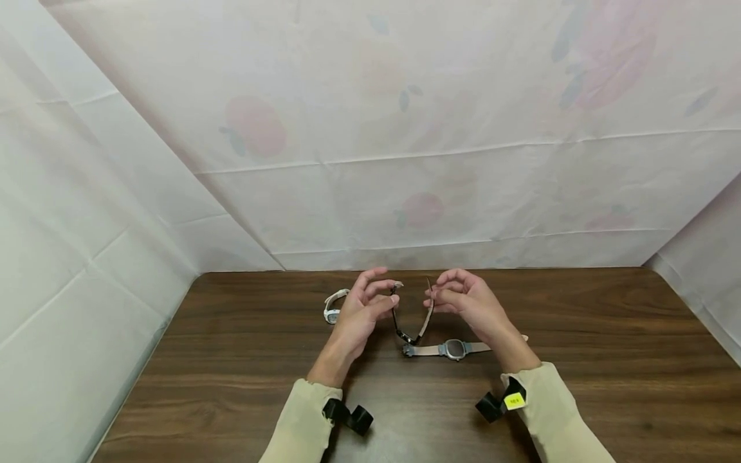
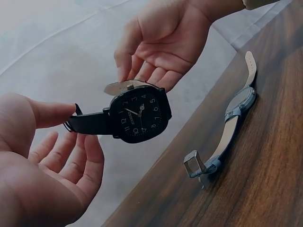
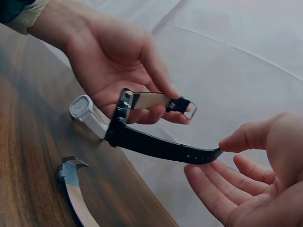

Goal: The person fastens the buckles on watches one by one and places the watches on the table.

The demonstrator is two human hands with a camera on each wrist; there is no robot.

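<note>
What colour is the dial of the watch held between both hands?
Black with white numerals, on the watch; the left wrist view shows it best.

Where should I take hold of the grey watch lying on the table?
Pinch the grey watch across its case, coming straight down from above. It lies flat with both straps stretched out along the table, so the raised case is probably the firmest part, and the hands above hold only the black watch.

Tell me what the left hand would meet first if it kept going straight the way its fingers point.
Probably the right hand. The left hand points across the black watch held between them, towards the right hand's fingers. Depth is unclear, so it might pass just beside them.
</note>
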